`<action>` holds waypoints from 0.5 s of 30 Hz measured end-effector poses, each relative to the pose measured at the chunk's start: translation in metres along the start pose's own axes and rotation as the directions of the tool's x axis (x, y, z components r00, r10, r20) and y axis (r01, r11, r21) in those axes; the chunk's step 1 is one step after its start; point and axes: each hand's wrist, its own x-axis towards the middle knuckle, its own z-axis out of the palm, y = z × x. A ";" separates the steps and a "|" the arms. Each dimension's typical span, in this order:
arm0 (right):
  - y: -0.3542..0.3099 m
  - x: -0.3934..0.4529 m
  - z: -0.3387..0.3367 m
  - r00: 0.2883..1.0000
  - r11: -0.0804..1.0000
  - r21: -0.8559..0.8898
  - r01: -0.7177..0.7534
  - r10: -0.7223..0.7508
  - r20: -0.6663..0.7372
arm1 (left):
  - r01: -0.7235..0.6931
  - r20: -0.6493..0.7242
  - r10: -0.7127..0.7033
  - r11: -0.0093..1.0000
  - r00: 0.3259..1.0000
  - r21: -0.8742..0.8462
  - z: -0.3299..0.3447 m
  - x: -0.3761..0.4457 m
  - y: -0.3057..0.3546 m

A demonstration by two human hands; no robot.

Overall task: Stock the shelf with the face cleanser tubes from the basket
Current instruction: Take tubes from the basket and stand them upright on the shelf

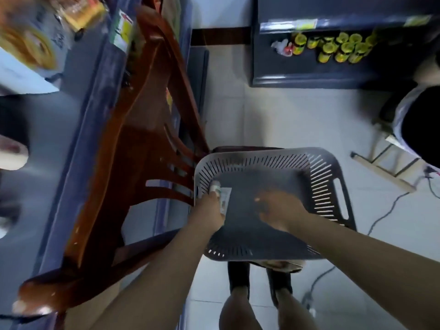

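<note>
Shop aisle, pale tile floor (273, 110) | grey basket (333, 186): I have one cleanser tube (225, 198) pinched in left hand (209, 210) at its left wall | right hand (278, 208) blurred mid-basket, fingers unreadable | lift tube straight clear of rim.

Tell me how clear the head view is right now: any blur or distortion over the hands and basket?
Head view: motion blur smears the right hand and the left-side shelf goods; wide-angle distortion bends the brown chair. The grey basket and the tube held by the left hand stay readable.
</note>
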 end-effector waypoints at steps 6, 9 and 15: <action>0.025 0.049 0.053 0.986 0.961 0.244 -0.126 0.095 0.136 | 0.151 0.036 -0.157 0.979 0.987 0.135 0.056 0.048 -0.013; 0.041 0.070 0.079 0.984 0.951 0.272 -0.145 0.110 0.140 | 0.223 -0.032 -0.221 0.966 0.975 0.129 0.078 0.070 -0.015; 0.057 0.100 0.109 0.988 0.921 0.368 -0.126 0.084 0.129 | 0.205 -0.119 -0.212 0.976 0.970 -0.072 0.102 0.096 -0.029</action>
